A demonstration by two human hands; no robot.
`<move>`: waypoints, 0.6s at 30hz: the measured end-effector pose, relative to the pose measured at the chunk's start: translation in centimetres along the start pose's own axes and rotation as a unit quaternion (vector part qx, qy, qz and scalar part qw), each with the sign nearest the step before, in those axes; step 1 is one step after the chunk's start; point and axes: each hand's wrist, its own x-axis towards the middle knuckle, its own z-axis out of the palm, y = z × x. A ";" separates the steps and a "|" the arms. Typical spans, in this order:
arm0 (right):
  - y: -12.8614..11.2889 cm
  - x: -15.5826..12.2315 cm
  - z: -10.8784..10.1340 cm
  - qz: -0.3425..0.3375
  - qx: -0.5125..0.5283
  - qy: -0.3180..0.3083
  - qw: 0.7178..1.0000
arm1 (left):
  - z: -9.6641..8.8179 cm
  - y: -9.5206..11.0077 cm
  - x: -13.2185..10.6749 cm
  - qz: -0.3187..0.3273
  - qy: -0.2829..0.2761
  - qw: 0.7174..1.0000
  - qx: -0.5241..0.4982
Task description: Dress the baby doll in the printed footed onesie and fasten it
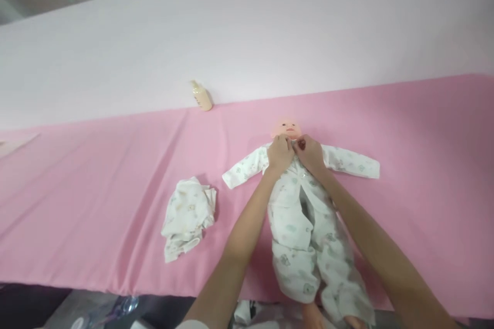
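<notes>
At left, bundled clothes (pixel 189 213) are lying aside, perhaps leaving us room; farther off, a bottle (pixel 203 97) is resting. Rightward, a doll (pixel 290 200) is lying face-up on pink cloth (pixel 424 175). Our left hand (pixel 281 154) and right hand (pixel 311 154) are together pinching its upper shirt front (pixel 296 167), perhaps steadying it, fingers curling, forearms (pixel 241 239) converging.

The suit (pixel 291 205) under the left hand (pixel 280 153) and right hand (pixel 311 153) is matt, creased cloth; just beyond them, the doll (pixel 288 127) looks smooth plastic. Left of them, the clothes (pixel 188 211) are rumpled matt cloth; farther off, the bottle (pixel 203 98) seems smooth plastic. The sheet (pixel 104 190) beneath is matt cloth.
</notes>
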 end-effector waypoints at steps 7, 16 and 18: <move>-0.5 -0.2 -0.3 0.033 -0.025 0.006 0.999 | -0.1 0.1 -0.1 0.013 -0.015 1.000 -0.011; -1.1 -2.1 -1.4 -0.008 -0.089 -0.041 0.995 | -1.5 0.8 -0.4 0.033 -0.034 0.998 -0.030; -1.1 -2.7 -1.5 -0.022 -0.108 -0.047 0.993 | -2.2 0.6 -0.2 0.053 -0.051 0.995 -0.066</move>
